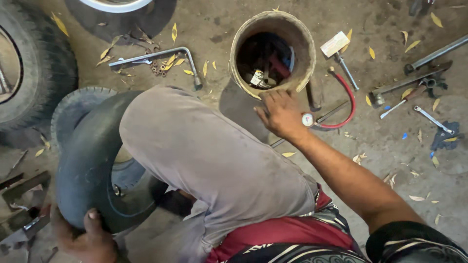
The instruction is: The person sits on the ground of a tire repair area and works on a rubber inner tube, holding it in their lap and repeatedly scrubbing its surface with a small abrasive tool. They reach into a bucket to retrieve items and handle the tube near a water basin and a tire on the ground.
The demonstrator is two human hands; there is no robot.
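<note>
My left hand [87, 238] grips the lower edge of a black rubber inner tube [90, 160] that stands curved beside my bent knee in grey trousers [204, 151]. Under the tube lies a small tyre [73, 109]. My right hand [280, 114] reaches forward and rests on the near rim of a round, worn bucket [302, 36] that holds tools and small parts. Its fingers are spread and hold nothing. A round pressure gauge [307, 120] with a red hose [347, 100] lies on the ground just right of that hand.
A large tyre [29, 68] stands at the left, another wheel [122, 12] at the top. An L-shaped wheel wrench [161, 56], a hammer [341, 56], spanners [431, 118], metal bars [429, 58] and dry leaves lie scattered on the dirty concrete floor.
</note>
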